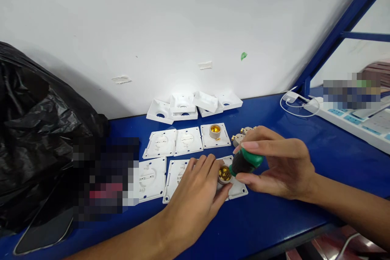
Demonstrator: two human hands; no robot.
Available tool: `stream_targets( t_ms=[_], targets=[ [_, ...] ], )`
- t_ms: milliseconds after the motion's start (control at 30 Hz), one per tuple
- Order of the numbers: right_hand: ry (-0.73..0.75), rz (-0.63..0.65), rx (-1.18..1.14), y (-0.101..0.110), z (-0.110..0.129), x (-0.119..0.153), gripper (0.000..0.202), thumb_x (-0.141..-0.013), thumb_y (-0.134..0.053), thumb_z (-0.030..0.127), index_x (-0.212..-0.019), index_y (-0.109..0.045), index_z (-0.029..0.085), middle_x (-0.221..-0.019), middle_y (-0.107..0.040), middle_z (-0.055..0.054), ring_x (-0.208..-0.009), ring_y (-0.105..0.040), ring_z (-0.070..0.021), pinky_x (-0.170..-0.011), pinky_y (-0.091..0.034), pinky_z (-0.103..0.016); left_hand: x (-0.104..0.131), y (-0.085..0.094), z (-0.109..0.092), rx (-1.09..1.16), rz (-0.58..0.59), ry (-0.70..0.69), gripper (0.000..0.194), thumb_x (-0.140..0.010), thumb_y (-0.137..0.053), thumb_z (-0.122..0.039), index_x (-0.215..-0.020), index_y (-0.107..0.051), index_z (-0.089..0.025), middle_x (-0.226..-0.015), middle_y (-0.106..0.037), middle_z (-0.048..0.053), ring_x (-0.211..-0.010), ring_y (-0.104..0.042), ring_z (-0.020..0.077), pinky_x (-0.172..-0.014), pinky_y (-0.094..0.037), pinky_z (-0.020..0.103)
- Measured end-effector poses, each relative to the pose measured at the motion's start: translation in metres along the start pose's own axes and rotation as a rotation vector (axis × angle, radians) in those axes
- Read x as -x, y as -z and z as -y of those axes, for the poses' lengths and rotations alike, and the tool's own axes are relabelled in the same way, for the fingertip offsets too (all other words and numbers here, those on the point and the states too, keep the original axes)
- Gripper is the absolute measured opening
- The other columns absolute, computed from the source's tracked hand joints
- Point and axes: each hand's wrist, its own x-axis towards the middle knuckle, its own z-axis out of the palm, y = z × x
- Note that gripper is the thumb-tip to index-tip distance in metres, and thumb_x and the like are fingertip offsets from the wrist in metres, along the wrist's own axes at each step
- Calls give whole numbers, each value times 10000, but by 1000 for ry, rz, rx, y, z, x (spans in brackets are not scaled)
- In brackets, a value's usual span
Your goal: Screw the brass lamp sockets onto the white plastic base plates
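My right hand (278,162) grips a screwdriver by its green and black handle (247,160). The tool tilts down to the left, its tip end at a round lamp socket (224,174) with a brass-coloured inside. That socket sits on a white square plate (239,189) on the bench. My left hand (198,189) holds the socket, thumb at its near side and fingers at its far left. Behind it, another plate (226,135) carries a similar socket (215,131). Several loose sockets (238,139) lie just beyond my right hand, partly hidden by it.
Bare white plates (188,139) lie in rows on the blue bench (268,227). White square covers (183,103) are heaped against the wall. A black plastic bag (39,130) bulges at left, above a dark phone-like slab (45,227). A power strip (350,124) with a white cable lies at right.
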Motion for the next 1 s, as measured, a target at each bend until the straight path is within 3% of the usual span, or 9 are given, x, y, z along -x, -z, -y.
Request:
stream_targets(
  t_ms=[133,267,333,467,633,833,1000],
  targets=[
    [18,69,-87,-1,1,0,501,-1002,-626,181,-1481,-481,151,-1044,-707,-92,-928,-686,-173,-797,-604,-342,0,0,0,21,-8,-11,123,-1002,-589,-232,-1118,-554,-212,-1122,-637,76,-1055,-601,317,-951,-492,583],
    [-20,8,3,-2,6,-1,543,-948,-721,209,-1457,-534,244,-865,-673,-20,-744,-643,-148,-609,-553,-266,-1,2,-1,-5,12,-20,170,-996,-597,-229,-1161,-562,-205,-1149,-640,88,-1075,-609,333,-958,-495,589],
    [-9,-14,31,-2,7,0,517,-986,-675,280,-1481,-526,268,-858,-668,-22,-714,-629,-145,-583,-540,-260,-1,3,-1,-8,26,-27,173,-1002,-597,-248,-1167,-565,-208,-1145,-645,86,-1079,-612,333,-962,-499,581],
    [31,30,-39,-4,6,4,504,-1056,-519,283,-1551,-449,225,-1020,-718,-87,-919,-697,-183,-731,-608,-311,0,3,0,34,1,-28,205,-996,-615,-265,-1186,-546,-228,-1167,-648,73,-1097,-609,312,-980,-498,543],
    [1,-27,15,-4,3,6,562,-970,-689,253,-1502,-508,230,-907,-692,-51,-757,-653,-165,-593,-547,-279,2,2,-1,23,14,-39,177,-1017,-586,-275,-1183,-546,-226,-1137,-658,72,-1069,-616,311,-968,-483,549],
    [11,81,-95,-3,-3,4,584,-994,-614,162,-1544,-419,148,-1076,-708,-107,-959,-699,-199,-808,-611,-356,0,3,-3,77,4,-46,115,-1004,-580,-233,-1113,-542,-230,-1144,-657,55,-1081,-609,293,-1006,-452,551],
    [-4,30,-57,-4,-4,3,592,-943,-711,168,-1487,-476,182,-906,-674,-34,-752,-615,-152,-641,-555,-286,-1,4,-4,63,33,-10,67,-1005,-576,-266,-1010,-528,-220,-1118,-645,62,-1071,-607,290,-992,-459,533]
  ],
)
